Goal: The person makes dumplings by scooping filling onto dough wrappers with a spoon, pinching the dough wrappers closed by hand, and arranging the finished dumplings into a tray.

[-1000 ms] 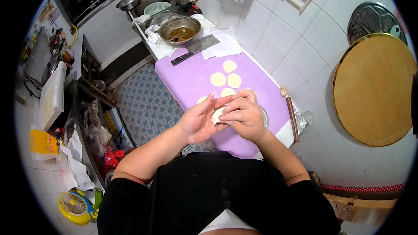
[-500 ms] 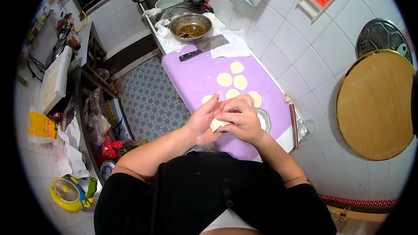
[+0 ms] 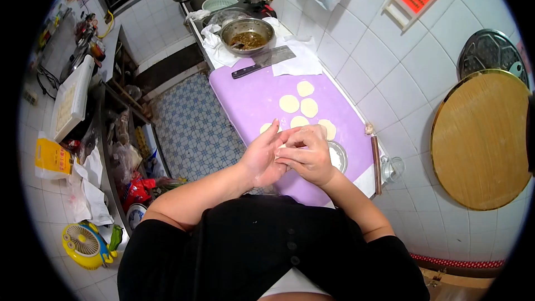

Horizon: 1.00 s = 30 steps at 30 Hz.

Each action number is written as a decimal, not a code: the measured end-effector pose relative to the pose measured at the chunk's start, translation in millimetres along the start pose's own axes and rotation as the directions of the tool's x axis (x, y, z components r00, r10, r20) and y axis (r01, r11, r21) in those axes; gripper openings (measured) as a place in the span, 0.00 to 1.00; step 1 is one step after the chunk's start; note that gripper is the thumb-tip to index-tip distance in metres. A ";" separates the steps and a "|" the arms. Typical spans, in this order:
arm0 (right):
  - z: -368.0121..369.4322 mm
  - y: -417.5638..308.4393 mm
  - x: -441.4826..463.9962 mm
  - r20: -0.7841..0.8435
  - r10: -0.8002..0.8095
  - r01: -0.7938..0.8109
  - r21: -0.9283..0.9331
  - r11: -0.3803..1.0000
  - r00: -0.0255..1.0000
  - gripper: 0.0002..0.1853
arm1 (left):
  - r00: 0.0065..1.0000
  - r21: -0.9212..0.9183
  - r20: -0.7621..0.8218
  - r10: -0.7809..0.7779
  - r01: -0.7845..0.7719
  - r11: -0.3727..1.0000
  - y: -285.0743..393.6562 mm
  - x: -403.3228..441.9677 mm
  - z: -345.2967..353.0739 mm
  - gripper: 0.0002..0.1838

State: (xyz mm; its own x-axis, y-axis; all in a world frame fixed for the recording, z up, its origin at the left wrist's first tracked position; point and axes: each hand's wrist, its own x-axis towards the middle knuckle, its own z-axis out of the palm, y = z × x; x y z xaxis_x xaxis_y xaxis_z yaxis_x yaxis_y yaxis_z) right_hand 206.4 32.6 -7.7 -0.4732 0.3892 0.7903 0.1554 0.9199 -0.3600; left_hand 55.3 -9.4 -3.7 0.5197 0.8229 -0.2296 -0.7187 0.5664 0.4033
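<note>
My left hand [image 3: 261, 157] is cupped palm up over the purple mat [image 3: 245, 100], cradling a piece of pale dough [image 3: 280, 152]. From the right, my right hand [image 3: 310, 157] closes over the dough, its thumb and fingers pinching the edge. Most of the dough is hidden behind my fingers, so its shape and any filling do not show. Just beyond both hands lie several flat round dough wrappers [image 3: 289, 103] on the mat. Beside my right hand stands a small bowl of white powder [image 3: 337, 158], partly covered by that hand.
A cleaver [image 3: 273, 58] lies at the mat's far end, before a steel bowl [image 3: 223, 34] of brownish filling. Along the right edge rests a rolling pin [image 3: 376, 164] near a glass jar [image 3: 394, 168]. A round wooden board [image 3: 482, 139] leans on the tiled wall.
My right fingers have closed further over the dough, and less of it shows now. The view has shifted slightly; the wrappers and bowls stay in place.
</note>
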 end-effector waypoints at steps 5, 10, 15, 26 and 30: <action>2.1 9.4 -1.9 0.035 -0.026 0.024 0.060 0.998 0.999 0.08 | 0.999 0.001 -0.006 -0.048 0.048 0.999 0.6 7.6 -13.2 0.36; 2.2 11.3 0.5 0.160 -0.037 0.026 0.072 0.997 0.986 0.08 | 0.998 0.017 0.011 -0.059 0.058 0.998 2.5 8.0 -13.9 0.35; 3.6 12.9 3.1 0.166 0.015 -0.024 0.049 0.999 0.986 0.07 | 0.999 -0.037 -0.042 -0.022 0.021 0.999 2.8 6.1 -5.0 0.33; 12.4 0.8 -5.1 -0.071 0.278 -0.268 0.123 0.956 0.958 0.10 | 0.950 -0.102 -0.022 0.312 -0.312 0.944 -17.1 13.6 -17.9 0.24; 14.4 6.0 -9.5 -0.125 0.241 -0.227 0.113 0.967 0.963 0.10 | 0.894 -0.089 -0.025 0.447 -0.447 0.890 -19.6 20.2 -7.8 0.24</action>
State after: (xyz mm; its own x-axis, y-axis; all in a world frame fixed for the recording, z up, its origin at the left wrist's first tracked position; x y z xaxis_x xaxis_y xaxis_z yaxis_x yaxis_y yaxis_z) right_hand 199.4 33.7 -24.5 -0.3099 0.6020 0.7360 0.1602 0.7960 -0.5836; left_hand 76.3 -3.5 -23.2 0.1322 0.9901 -0.0476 -0.9131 0.1403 0.3829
